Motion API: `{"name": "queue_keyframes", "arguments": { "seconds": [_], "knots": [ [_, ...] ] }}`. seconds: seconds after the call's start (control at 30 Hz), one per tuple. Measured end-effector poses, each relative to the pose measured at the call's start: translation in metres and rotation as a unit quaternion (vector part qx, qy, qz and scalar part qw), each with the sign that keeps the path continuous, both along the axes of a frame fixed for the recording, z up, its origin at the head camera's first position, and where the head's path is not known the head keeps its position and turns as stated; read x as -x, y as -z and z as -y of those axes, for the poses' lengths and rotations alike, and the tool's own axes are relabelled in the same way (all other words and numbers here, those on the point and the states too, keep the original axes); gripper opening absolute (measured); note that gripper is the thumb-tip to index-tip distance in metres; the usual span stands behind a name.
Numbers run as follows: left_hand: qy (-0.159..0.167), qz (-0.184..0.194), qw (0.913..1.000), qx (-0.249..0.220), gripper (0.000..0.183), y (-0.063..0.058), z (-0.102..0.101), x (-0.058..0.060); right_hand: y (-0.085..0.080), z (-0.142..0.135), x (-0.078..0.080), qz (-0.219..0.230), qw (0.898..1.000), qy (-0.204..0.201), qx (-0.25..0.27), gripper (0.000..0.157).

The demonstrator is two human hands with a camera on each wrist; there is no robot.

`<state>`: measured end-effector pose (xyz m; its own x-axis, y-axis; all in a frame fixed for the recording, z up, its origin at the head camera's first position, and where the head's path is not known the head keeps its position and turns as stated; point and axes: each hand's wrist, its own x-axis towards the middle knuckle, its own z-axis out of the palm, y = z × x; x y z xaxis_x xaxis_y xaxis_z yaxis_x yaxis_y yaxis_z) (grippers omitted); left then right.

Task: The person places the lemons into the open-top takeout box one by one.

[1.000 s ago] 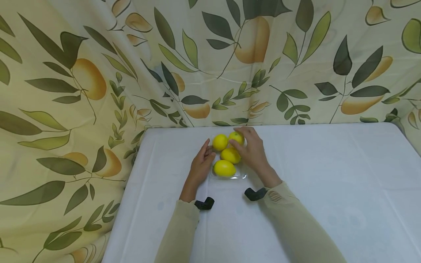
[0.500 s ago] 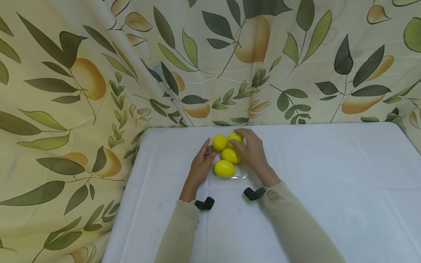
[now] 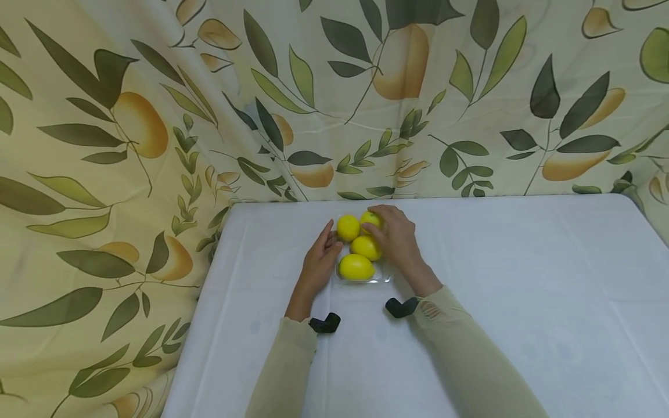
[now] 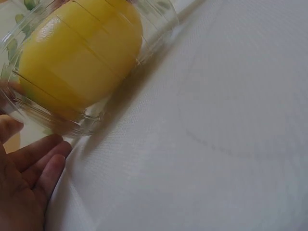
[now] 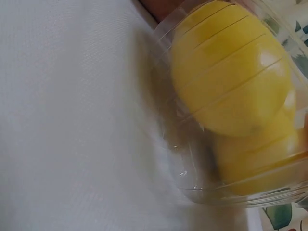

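Note:
Several yellow lemons lie in a clear plastic tray. The nearest lemon sits lengthwise at the tray's front, with a middle lemon behind it. Side by side at the back are a left lemon and a right lemon. My right hand holds the back right lemon between thumb and fingers, partly covering it. Along the tray's left side stands my left hand. Its fingers look fairly straight beside the tray's end in the left wrist view.
A white cloth covers the table. Behind it and to the left hangs a curtain printed with leaves and fruit. Each wrist bears a black strap mount, on the left and on the right.
My right hand has shifted slightly left with the back right lemon, bringing it closer to the back left one. That lemon has moved slightly left too. My left hand stays put.

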<state>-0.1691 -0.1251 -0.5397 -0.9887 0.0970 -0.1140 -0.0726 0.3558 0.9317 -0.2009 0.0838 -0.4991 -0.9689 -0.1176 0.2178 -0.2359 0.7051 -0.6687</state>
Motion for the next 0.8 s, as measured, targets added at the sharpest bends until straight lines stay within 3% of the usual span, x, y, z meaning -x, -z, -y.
{"name": "queue_keyframes", "arguments": {
  "seconds": [0.13,0.63,0.8],
  "knots": [
    [-0.001,0.001,1.0000,0.002,0.057,0.0001,-0.0001,-0.0003,0.0015,0.0016,-0.0012,0.020,1.000,0.004,-0.015,0.046],
    [0.001,-0.012,0.9999,-0.001,0.058,0.0019,0.0006,-0.0001,0.0012,0.0011,0.0017,0.019,0.998,0.011,-0.056,0.049],
    [0.008,-0.020,0.9998,-0.002,0.059,0.0038,0.0012,0.0011,-0.0008,-0.0022,-0.0004,0.037,0.998,-0.001,-0.041,0.054]
  ]
}}
